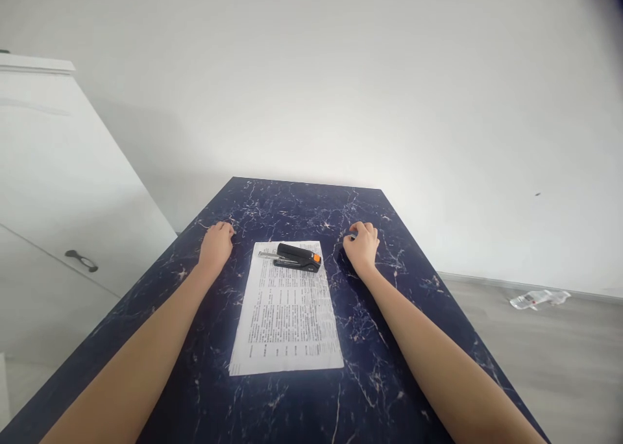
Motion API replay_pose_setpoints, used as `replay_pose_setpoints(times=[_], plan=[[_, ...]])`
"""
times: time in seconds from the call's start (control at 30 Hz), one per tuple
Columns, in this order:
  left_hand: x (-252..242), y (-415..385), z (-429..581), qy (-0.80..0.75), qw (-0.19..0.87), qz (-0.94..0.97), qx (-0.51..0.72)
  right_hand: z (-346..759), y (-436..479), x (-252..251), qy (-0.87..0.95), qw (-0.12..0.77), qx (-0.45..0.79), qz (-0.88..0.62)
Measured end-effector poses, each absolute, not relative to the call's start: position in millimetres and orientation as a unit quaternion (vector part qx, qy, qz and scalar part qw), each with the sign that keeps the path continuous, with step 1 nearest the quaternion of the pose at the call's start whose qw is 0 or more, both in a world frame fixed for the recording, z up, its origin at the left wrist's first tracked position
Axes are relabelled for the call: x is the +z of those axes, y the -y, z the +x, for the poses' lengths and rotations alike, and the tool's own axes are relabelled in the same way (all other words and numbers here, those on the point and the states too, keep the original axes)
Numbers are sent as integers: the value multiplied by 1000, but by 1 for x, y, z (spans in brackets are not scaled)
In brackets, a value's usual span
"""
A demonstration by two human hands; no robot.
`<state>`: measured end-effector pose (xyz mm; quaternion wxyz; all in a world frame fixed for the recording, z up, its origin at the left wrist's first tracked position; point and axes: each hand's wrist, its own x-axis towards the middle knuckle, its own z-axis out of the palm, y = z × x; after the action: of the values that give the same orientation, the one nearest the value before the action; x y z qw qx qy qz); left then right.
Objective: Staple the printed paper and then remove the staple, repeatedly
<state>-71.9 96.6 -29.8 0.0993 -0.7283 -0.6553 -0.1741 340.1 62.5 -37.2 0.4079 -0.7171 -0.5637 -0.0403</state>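
Observation:
A printed sheet of paper (287,311) lies flat in the middle of the dark blue marbled table (374,392). A black stapler with an orange tip (298,258) rests across the paper's far edge. My left hand (216,244) lies on the table left of the paper, fingers curled under, holding nothing I can see. On the stapler's right, my right hand (362,244) rests on the table with its fingers curled; nothing shows in it either. Neither hand touches the stapler or the paper.
A white cabinet with a dark handle (80,260) stands close to the table's left side. A white wall rises behind the table. A crumpled clear plastic bottle (538,298) lies on the grey floor at the right.

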Motion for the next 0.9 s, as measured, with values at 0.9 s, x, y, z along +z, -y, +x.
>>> replay_pose_setpoints(times=[0.9], plan=[[-8, -29, -9, 428, -53, -827, -361, 287, -32, -21, 838, 410, 134, -335]])
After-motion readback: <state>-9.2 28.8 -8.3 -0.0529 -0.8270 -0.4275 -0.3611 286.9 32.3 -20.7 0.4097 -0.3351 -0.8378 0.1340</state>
